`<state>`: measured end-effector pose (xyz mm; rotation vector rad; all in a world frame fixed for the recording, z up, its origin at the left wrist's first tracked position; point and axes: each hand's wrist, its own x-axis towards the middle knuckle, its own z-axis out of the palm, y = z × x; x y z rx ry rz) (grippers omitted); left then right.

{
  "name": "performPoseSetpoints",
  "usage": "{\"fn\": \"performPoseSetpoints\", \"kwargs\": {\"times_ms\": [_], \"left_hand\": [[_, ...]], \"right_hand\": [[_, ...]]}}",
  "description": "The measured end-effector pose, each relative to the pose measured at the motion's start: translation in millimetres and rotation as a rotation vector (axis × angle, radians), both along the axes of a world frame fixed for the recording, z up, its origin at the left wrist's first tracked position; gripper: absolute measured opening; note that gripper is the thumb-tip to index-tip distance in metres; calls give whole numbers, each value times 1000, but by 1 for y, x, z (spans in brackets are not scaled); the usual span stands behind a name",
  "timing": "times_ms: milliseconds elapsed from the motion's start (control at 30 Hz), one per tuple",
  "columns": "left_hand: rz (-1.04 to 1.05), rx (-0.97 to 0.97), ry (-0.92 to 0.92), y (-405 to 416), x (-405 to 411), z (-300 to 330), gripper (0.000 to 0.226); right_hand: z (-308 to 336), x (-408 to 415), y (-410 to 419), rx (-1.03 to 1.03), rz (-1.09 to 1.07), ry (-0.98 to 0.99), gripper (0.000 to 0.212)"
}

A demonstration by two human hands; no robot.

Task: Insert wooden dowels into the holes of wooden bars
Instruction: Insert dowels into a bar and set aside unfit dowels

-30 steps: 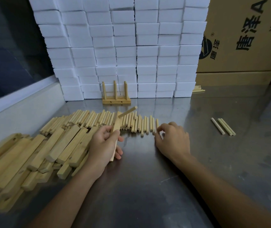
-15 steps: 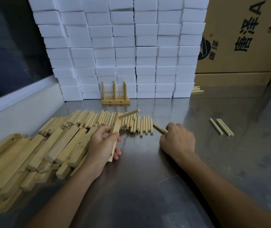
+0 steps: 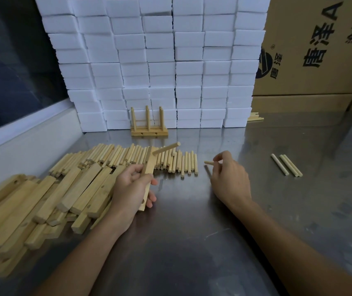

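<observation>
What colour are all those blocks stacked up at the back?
The stacked blocks are plain white, best seen in the head view.

Your right hand [image 3: 227, 178] hides all but the tip of the dowel [image 3: 208, 162] it pinches, and your left hand [image 3: 131, 189] covers the middle of the held bar [image 3: 149, 167]. The bar pile [image 3: 21, 210] and cardboard box [image 3: 320, 50] run past the frame edges.

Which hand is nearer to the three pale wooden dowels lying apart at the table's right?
Right. The right hand is left of the three pale dowels; the left hand is farther left, gripping a bar.
</observation>
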<state>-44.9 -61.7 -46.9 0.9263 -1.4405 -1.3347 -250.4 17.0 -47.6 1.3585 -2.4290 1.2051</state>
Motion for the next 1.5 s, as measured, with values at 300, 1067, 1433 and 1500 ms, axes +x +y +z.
{"fn": "performPoseSetpoints", "kwargs": {"times_ms": [300, 1067, 1433, 1500], "left_hand": [[3, 25, 36, 1, 1, 1, 14], [3, -26, -4, 0, 1, 2, 16], [-166, 93, 74, 11, -4, 7, 24], [-171, 81, 68, 12, -5, 6, 23]], "right_hand": [[7, 10, 3, -486, 263, -648, 9], [11, 3, 1, -421, 362, -1136, 27], [6, 15, -1, -419, 301, -703, 50], [6, 17, 0, -422, 292, -605, 52]]}}
